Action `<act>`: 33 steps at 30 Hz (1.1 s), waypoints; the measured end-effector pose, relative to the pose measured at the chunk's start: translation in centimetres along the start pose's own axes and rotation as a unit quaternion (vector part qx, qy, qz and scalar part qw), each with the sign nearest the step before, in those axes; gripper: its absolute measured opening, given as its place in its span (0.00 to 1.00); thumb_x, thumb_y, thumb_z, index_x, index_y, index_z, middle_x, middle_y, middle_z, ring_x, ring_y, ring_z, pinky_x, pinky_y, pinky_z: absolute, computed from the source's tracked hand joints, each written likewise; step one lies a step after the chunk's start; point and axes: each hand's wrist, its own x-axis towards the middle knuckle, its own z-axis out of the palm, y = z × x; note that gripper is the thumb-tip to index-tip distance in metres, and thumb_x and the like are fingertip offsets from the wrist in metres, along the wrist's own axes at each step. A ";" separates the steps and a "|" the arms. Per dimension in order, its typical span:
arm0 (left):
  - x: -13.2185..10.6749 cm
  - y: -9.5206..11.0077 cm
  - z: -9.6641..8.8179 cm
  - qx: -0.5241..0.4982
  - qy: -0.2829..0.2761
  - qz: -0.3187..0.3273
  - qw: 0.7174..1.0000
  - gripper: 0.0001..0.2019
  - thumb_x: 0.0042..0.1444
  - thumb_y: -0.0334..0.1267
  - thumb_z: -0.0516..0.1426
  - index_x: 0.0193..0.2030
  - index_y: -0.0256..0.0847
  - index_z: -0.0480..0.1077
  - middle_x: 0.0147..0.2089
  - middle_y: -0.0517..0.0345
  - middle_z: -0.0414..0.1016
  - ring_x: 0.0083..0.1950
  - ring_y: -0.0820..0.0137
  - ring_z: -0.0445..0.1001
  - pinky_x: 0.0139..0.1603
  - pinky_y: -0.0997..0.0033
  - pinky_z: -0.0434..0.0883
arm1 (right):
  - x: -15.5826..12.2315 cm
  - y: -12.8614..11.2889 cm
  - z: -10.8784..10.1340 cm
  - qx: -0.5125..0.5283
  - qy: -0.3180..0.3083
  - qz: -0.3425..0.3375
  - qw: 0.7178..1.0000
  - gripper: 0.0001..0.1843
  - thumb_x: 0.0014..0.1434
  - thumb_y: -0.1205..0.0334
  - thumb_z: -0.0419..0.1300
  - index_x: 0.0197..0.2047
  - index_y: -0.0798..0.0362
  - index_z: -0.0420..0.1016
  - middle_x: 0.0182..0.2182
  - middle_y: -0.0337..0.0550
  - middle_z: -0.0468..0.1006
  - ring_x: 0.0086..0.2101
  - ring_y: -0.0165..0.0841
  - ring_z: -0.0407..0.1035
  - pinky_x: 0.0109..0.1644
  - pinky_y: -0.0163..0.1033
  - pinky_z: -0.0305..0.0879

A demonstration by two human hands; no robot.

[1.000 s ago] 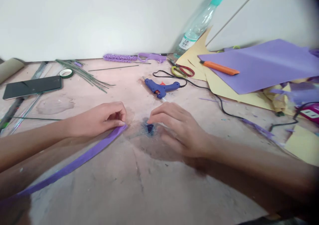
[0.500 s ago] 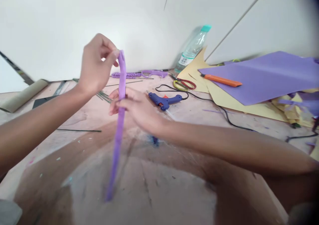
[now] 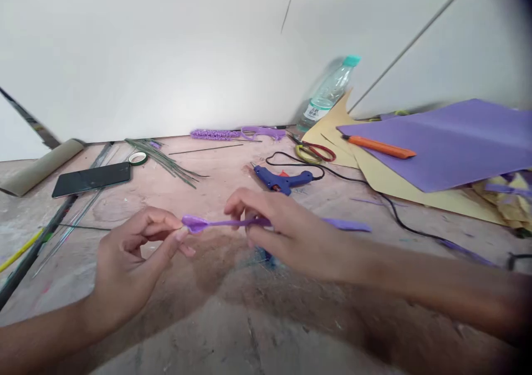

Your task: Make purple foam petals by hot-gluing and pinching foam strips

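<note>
A long purple strip (image 3: 195,224), paper or foam by its look, stretches sideways between my hands above the table. My left hand (image 3: 139,253) pinches its left end, which is folded into a small loop. Fingers of my right hand (image 3: 282,228) close around the strip farther along, and its tail shows beyond the wrist to the right. Just behind my right hand lies a blue glue gun (image 3: 280,180) with a black cord.
Behind are green wire stems (image 3: 166,162), a tape roll (image 3: 137,158), a phone (image 3: 92,179), a cardboard tube (image 3: 41,167) and scissors (image 3: 313,152). To the right, an orange cutter (image 3: 380,145) rests on purple sheets (image 3: 453,142); a bottle (image 3: 328,95) leans on the wall.
My left hand has come down from high up, bringing the strip from hanging upright to nearly level. My right hand has moved right and lower along it.
</note>
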 end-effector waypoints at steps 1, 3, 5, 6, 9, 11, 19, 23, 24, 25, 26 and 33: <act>-0.1 -0.1 -0.1 -0.005 0.000 0.009 1.000 0.06 0.62 0.40 0.63 0.36 0.42 0.72 0.26 0.64 0.83 0.27 0.71 0.83 0.31 0.76 0.76 | -0.2 -0.1 0.9 0.021 0.002 -0.015 1.000 0.17 0.56 0.79 0.52 0.45 0.54 0.71 0.37 0.39 0.76 0.36 0.31 0.69 0.40 0.36 0.60; -0.1 -0.2 -0.3 -0.017 -0.006 0.015 1.000 0.05 0.63 0.37 0.62 0.37 0.43 0.71 0.26 0.66 0.83 0.26 0.72 0.83 0.31 0.79 0.76 | -0.2 -0.3 2.3 0.043 0.013 -0.039 0.998 0.14 0.56 0.79 0.52 0.41 0.54 0.70 0.33 0.36 0.74 0.32 0.29 0.66 0.37 0.34 0.58; -0.1 -0.2 -0.3 -0.036 -0.016 0.018 0.999 0.05 0.63 0.35 0.62 0.37 0.44 0.69 0.26 0.67 0.84 0.26 0.73 0.84 0.30 0.80 0.77 | 0.1 -0.4 3.1 0.049 0.032 -0.058 0.997 0.09 0.61 0.76 0.55 0.40 0.53 0.71 0.30 0.34 0.72 0.30 0.27 0.64 0.34 0.34 0.56; -0.1 -0.2 -0.3 -0.050 -0.023 0.020 0.998 0.05 0.63 0.34 0.61 0.38 0.45 0.69 0.27 0.68 0.84 0.26 0.73 0.84 0.31 0.79 0.78 | 0.2 -0.3 3.4 0.049 0.044 -0.068 0.995 0.06 0.64 0.73 0.57 0.40 0.54 0.71 0.30 0.33 0.72 0.29 0.27 0.63 0.33 0.34 0.56; -0.5 -0.4 -0.4 -0.093 -0.053 0.022 0.994 0.06 0.66 0.32 0.59 0.40 0.47 0.66 0.29 0.68 0.85 0.25 0.73 0.82 0.30 0.77 0.79 | 0.6 0.1 4.1 0.037 0.086 -0.118 0.989 0.03 0.68 0.69 0.59 0.40 0.54 0.72 0.29 0.33 0.73 0.28 0.26 0.63 0.33 0.33 0.57; -0.7 -0.6 -0.6 -0.115 -0.071 0.015 0.991 0.07 0.67 0.33 0.59 0.42 0.48 0.64 0.27 0.69 0.83 0.24 0.74 0.79 0.27 0.79 0.76 | 0.7 0.6 4.4 0.019 0.110 -0.146 0.983 0.04 0.69 0.70 0.58 0.40 0.55 0.72 0.29 0.34 0.73 0.28 0.25 0.63 0.33 0.32 0.57; -0.2 -1.2 -0.7 -0.126 -0.196 -0.039 0.972 0.19 0.60 0.35 0.67 0.54 0.50 0.67 0.31 0.68 0.81 0.29 0.75 0.76 0.30 0.81 0.72 | 0.0 1.1 4.8 -0.067 0.107 -0.201 0.971 0.07 0.62 0.73 0.56 0.41 0.53 0.68 0.30 0.35 0.75 0.27 0.26 0.65 0.32 0.33 0.57; 0.0 -0.9 -0.6 -0.103 -0.228 -0.018 0.968 0.08 0.63 0.34 0.64 0.47 0.48 0.72 0.33 0.69 0.85 0.31 0.78 0.82 0.35 0.84 0.75 | -0.2 0.6 4.8 -0.060 0.053 -0.136 0.987 0.09 0.58 0.74 0.53 0.39 0.51 0.64 0.29 0.33 0.73 0.24 0.25 0.61 0.30 0.34 0.54; -0.1 -0.9 -0.6 -0.099 -0.232 -0.015 0.968 0.07 0.64 0.34 0.64 0.46 0.48 0.72 0.34 0.69 0.85 0.31 0.78 0.83 0.35 0.85 0.75 | -0.2 0.6 4.8 -0.044 0.051 -0.130 0.989 0.08 0.58 0.74 0.53 0.39 0.51 0.63 0.28 0.32 0.72 0.23 0.25 0.60 0.29 0.33 0.53; -0.1 -1.0 -0.6 -0.094 -0.233 -0.011 0.968 0.07 0.64 0.34 0.64 0.46 0.48 0.72 0.34 0.70 0.86 0.31 0.78 0.83 0.34 0.86 0.75 | -0.2 0.6 4.9 -0.027 0.055 -0.128 0.990 0.07 0.59 0.73 0.54 0.39 0.51 0.63 0.28 0.32 0.71 0.23 0.25 0.59 0.29 0.33 0.52; -0.2 -1.0 -0.6 -0.087 -0.230 -0.007 0.969 0.07 0.65 0.34 0.63 0.47 0.49 0.71 0.34 0.71 0.86 0.31 0.78 0.83 0.34 0.86 0.75 | -0.3 0.6 5.0 -0.011 0.063 -0.127 0.990 0.07 0.59 0.72 0.54 0.39 0.51 0.64 0.28 0.32 0.72 0.23 0.24 0.59 0.28 0.33 0.52; -0.7 -1.9 -0.8 -0.042 -0.189 0.047 0.980 0.18 0.67 0.33 0.63 0.58 0.55 0.67 0.38 0.73 0.87 0.39 0.78 0.86 0.42 0.89 0.76 | -0.2 0.8 5.2 0.039 0.072 -0.115 0.990 0.07 0.65 0.72 0.57 0.45 0.53 0.70 0.33 0.34 0.78 0.30 0.25 0.71 0.36 0.31 0.64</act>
